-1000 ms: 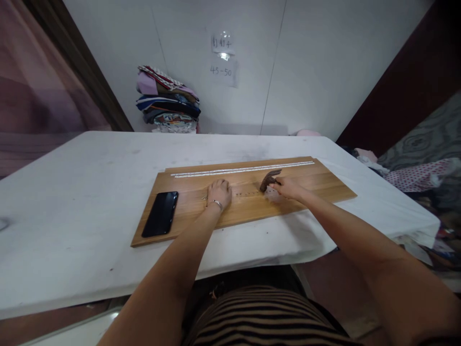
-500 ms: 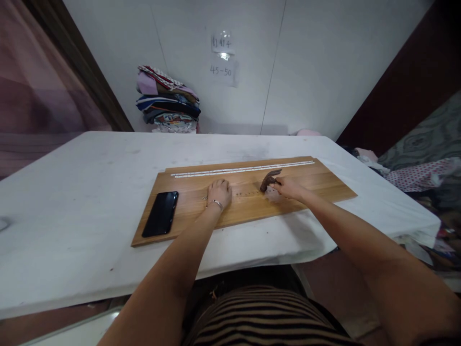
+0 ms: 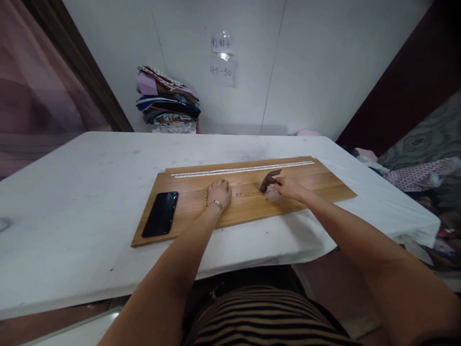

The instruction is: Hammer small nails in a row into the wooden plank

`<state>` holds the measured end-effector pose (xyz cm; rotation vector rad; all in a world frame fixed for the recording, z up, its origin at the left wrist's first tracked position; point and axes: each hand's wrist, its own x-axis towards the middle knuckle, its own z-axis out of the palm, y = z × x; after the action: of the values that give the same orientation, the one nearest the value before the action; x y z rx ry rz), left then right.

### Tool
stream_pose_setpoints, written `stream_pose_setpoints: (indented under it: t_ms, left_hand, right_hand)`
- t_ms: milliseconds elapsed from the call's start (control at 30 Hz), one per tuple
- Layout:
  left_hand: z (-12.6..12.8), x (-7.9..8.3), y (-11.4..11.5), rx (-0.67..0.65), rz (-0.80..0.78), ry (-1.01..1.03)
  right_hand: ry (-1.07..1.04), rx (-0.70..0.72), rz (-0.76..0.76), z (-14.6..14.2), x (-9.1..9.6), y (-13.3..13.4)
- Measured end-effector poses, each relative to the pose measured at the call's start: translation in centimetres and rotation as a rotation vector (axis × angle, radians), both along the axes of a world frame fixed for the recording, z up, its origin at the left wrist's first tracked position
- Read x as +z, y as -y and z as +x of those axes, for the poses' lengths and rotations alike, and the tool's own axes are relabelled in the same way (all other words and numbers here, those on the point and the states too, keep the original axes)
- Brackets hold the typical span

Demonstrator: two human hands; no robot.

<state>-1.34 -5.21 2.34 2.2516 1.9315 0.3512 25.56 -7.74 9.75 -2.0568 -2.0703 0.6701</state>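
Observation:
A long wooden board (image 3: 324, 185) lies on a white table (image 3: 72, 192). My left hand (image 3: 219, 192) rests closed on the board's middle, a thin metal piece sticking out at its left side. My right hand (image 3: 288, 187) is closed round the handle of a dark hammer (image 3: 269, 179), whose head touches the board. A short row of small nails (image 3: 248, 194) stands in the board between my hands. A strip of silver nails (image 3: 245, 169) runs along the board's far edge.
A black phone (image 3: 160, 213) lies on the board's left end. Folded cloths (image 3: 167, 100) are stacked against the white wall behind the table. Patterned fabric (image 3: 421, 175) lies to the right, beyond the table's edge.

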Motion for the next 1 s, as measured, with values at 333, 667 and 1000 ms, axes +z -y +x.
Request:
stream_pose_setpoints:
  t_ms: [333,667,1000]
  left_hand:
    - [-0.01,-0.3,-0.1,0.001,0.008,0.018]
    - [0.02,-0.3,-0.11,0.009,0.006,0.016]
    - [-0.01,-0.24,-0.08,0.005,0.011,0.031]
  right_hand:
    - [0.008,0.018,0.018,-0.11,0.46,0.05]
    - [-0.035,-0.016,0.026,0.22,0.27,0.08]
    - [-0.003,0.009,-0.005,-0.18,0.28,0.14]
